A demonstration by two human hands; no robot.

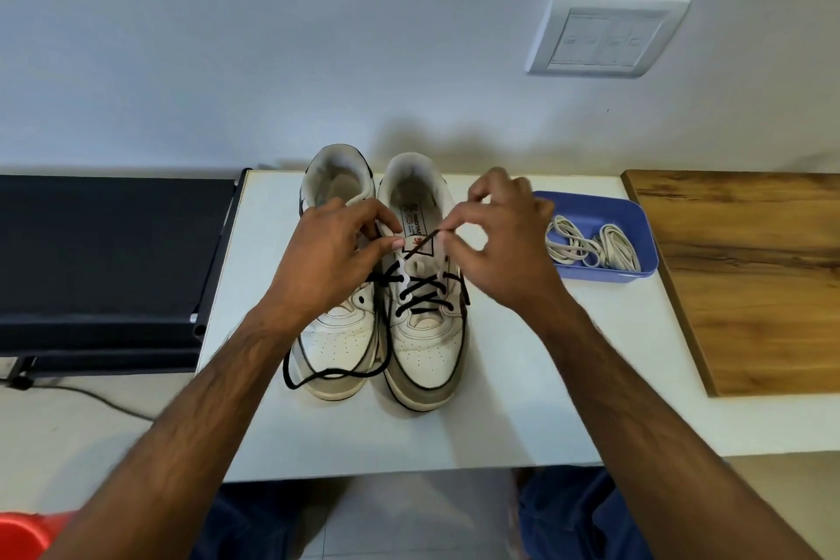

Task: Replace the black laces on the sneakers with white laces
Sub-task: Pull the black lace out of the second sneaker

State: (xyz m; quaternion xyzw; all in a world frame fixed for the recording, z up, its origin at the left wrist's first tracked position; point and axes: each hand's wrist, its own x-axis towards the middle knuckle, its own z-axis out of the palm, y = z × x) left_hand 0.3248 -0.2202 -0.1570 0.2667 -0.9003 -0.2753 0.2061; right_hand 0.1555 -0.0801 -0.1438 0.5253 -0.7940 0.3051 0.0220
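Observation:
Two white sneakers stand side by side on the white table (522, 400), toes toward me: the left sneaker (336, 346) and the right sneaker (427, 350). A black lace (420, 291) crosses the right sneaker's lower eyelets; its loose end trails over the left sneaker's toe. My right hand (495, 250) pinches the lace's other end above the tongue. My left hand (332, 259) grips the right sneaker's left eyelet flap with thumb and fingers. White laces (591, 248) lie coiled in a blue tray (636, 214) to the right.
A wooden board (750, 277) lies at the table's right. A black flat device (104, 264) sits to the left, with a cable below it. A wall switch plate (604, 36) is above. A red object (22, 534) shows at bottom left.

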